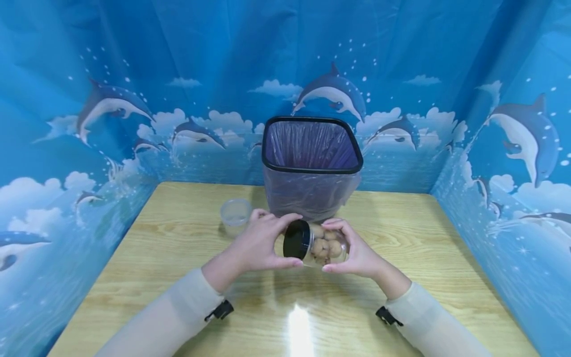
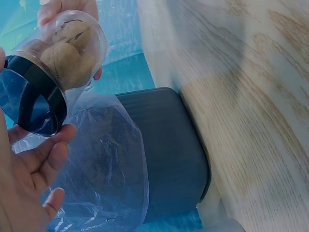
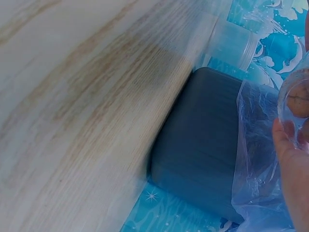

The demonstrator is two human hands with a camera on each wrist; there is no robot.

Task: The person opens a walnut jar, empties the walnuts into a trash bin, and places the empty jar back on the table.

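**Wood-grain table in a dolphin-curtained corner: two hands grasped a jar of walnuts before the bin**

A pale wood-grain table (image 1: 178,243) filled the foreground, its edges running back to patterned curtain on three sides. Nearest, on the side of the bin (image 3: 198,140) closest to the person, a bright glare (image 1: 300,329) lay on the tabletop. Two light sleeves (image 1: 165,317) reached in from either side of it, each with a black clip (image 1: 219,311) close to the cuff.

Beyond them, just in front of the bin, was the clear jar (image 2: 99,39), tipped on its side and raised above the table. The left hand (image 1: 263,243) grasped its black lid (image 1: 296,239), fingers above and thumb below. The right hand (image 1: 359,255) gripped the opposite end, its fingers and thumb curved round the clear wall. Several brown walnuts (image 1: 321,247) showed inside.

To the left of the bin, near it and past the left hand, a clear plastic cup (image 1: 232,224) stood upright on the table.

The bin itself stood upright behind the jar, dark-sided, with a translucent purplish liner (image 1: 308,193) draped over its outside and a black rim (image 1: 312,170) round its mouth.

Farthest away, behind the bin and to both sides of it, hung the blue curtain (image 1: 200,49), printed with leaping dolphins, clouds and water.
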